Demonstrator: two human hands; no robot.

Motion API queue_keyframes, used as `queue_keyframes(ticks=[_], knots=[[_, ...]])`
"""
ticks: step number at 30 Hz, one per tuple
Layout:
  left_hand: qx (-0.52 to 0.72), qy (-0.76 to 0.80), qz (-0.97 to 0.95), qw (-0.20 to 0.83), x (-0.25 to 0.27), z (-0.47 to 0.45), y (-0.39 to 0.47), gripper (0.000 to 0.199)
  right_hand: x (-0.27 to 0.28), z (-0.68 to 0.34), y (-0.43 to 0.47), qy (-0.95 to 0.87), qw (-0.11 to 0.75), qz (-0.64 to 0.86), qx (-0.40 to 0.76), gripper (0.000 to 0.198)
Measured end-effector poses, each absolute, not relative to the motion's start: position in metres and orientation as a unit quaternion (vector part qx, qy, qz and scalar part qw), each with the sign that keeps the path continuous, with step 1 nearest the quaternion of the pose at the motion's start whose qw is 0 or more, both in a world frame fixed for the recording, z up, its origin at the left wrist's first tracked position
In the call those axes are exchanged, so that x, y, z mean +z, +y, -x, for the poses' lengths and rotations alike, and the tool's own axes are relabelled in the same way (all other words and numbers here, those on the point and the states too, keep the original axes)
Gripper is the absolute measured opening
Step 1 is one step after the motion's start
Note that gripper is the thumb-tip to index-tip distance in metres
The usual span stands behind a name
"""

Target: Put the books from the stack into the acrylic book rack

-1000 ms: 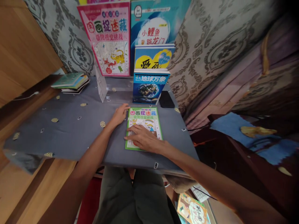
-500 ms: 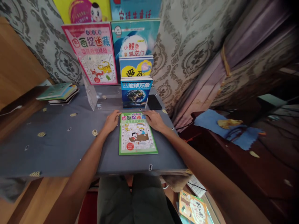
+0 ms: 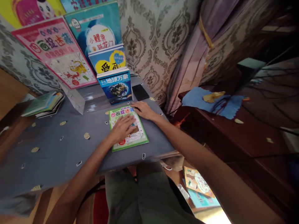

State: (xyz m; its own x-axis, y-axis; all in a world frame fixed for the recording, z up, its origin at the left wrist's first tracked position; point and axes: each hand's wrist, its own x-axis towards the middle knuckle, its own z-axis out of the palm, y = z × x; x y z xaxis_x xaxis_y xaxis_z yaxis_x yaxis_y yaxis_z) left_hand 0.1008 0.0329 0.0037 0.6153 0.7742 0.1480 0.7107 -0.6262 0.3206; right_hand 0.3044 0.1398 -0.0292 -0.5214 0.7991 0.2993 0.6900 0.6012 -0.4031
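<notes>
kinda messy book pile (image 3: 44, 104) off left, flat black thing (image 3: 140, 91) on the tabletop (image 3: 53, 155), rumpled blue cloth (image 3: 194, 97), purple curtain (image 3: 190, 62) tied back

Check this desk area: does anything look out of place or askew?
On the desk, the stack of books at left is uneven, its edges splayed. An orange book and a teal book lie below desk level, away from the rest.

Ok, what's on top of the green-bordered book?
The left hand is spread over the middle of the green-bordered book, and the right hand is at its top right corner. Part of the cover is hidden by the left hand.
</notes>
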Motion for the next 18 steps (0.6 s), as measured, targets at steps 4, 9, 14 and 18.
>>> queue_keyframes(ticks=[4, 9, 14, 18], knots=[[0.109, 0.297, -0.933, 0.171, 0.011, -0.127, -0.018, 0.040, -0.027, -0.305, 0.137, -0.866, 0.225, 0.430, 0.118, 0.041], [0.075, 0.260, -0.941, 0.203, 0.021, -0.132, -0.049, 0.044, -0.025, -0.304, 0.134, -0.864, 0.233, 0.429, 0.117, 0.041], [0.119, 0.298, -0.911, 0.258, 0.026, -0.121, -0.029, 0.039, -0.028, -0.303, 0.129, -0.848, 0.262, 0.443, 0.129, 0.040], [0.198, 0.419, -0.872, 0.157, 0.016, -0.104, 0.006, 0.034, -0.031, -0.304, 0.128, -0.826, 0.281, 0.469, 0.140, 0.043]])
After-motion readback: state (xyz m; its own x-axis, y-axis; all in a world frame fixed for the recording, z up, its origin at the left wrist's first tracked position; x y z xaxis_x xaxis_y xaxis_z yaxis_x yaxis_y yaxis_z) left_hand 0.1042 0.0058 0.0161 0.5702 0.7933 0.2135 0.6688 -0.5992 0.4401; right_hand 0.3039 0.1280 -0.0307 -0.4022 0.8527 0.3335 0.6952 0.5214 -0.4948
